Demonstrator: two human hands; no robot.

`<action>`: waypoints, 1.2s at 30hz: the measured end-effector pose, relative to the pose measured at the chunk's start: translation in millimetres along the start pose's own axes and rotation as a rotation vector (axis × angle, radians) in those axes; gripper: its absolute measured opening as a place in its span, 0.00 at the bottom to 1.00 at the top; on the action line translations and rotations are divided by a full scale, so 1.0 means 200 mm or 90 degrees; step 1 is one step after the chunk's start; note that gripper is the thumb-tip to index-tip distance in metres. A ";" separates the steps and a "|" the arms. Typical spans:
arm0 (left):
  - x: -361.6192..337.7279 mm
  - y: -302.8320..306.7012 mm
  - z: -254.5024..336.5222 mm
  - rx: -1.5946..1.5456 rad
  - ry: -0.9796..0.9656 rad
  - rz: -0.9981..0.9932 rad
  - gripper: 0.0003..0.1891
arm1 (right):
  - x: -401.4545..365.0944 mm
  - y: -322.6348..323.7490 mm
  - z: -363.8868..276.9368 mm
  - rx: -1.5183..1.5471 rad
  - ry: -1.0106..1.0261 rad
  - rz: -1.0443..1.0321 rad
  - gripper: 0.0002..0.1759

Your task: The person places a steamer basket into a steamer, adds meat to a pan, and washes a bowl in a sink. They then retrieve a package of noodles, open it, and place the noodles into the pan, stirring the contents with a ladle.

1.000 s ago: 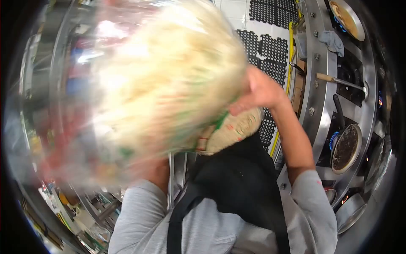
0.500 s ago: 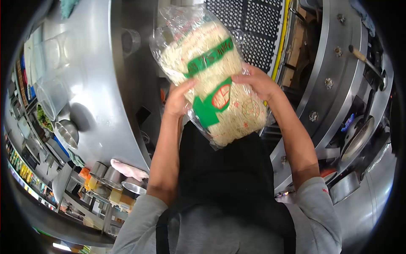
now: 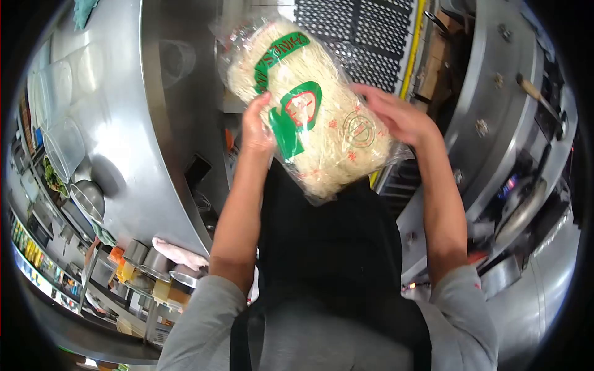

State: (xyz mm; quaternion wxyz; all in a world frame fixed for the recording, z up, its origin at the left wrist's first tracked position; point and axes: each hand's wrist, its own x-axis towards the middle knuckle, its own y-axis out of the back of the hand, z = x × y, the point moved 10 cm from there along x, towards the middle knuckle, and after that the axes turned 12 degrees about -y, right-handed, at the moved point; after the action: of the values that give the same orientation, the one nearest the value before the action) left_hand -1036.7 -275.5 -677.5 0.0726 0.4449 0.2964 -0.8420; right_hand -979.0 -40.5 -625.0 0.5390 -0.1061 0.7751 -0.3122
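Note:
A clear plastic bag of pale dried noodles (image 3: 331, 133), printed in green and red, is held up in front of my black apron. My left hand (image 3: 257, 123) is closed on the bag's left edge, its thumb on the front and its other fingers hidden behind. At the opposite edge, my right hand (image 3: 396, 115) has its fingers stretched out, slightly blurred, and overlaps the side of the bag. The bag leans to the left at its crinkled top end.
A steel counter (image 3: 124, 136) on my left bears clear plastic tubs (image 3: 64, 145) and a metal bowl (image 3: 88, 199). Metal containers (image 3: 158, 263) stand nearer me. Along my right runs a stove front with knobs (image 3: 481, 128) and a pan (image 3: 523, 210). Black perforated matting (image 3: 352, 34) covers the floor ahead.
The bag has shifted left and turned a little, showing more of its green print. My right hand has loosened from its front and moved right, fingers now straightened.

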 end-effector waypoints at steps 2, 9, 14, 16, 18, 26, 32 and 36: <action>0.17 0.24 -0.14 0.044 -0.036 0.113 0.24 | -0.10 0.07 0.10 -0.033 0.014 -0.017 0.51; 0.59 0.61 -0.59 -0.150 -0.046 0.054 0.30 | 0.42 0.27 0.19 -0.144 0.055 0.321 0.45; 0.80 0.76 -0.40 -0.200 -0.105 0.061 0.31 | 0.84 0.30 0.13 -0.217 0.122 0.245 0.44; 0.88 0.81 -0.36 -0.203 -0.137 0.046 0.31 | 1.08 0.29 0.11 -0.386 0.174 0.252 0.44; 0.92 0.79 -0.33 -0.232 -0.136 0.009 0.31 | 1.40 0.25 0.13 -0.339 0.292 0.183 0.42; 0.97 0.71 -0.46 -0.227 -0.085 0.000 0.23 | 1.39 0.41 0.05 -0.295 0.317 0.447 0.40; 0.92 0.78 -0.59 -0.248 -0.081 0.063 0.27 | 1.12 0.12 -0.02 -0.504 0.417 0.615 0.52; 0.89 0.73 -0.54 -0.167 -0.083 0.099 0.30 | 1.10 0.06 -0.05 -0.476 0.490 0.639 0.48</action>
State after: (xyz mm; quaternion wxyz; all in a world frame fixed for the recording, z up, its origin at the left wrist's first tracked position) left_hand -1009.6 -307.9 -929.4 0.2143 0.3975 0.3627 -0.8152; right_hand -1072.6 -136.9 -798.8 0.2347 0.2017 0.9196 0.2421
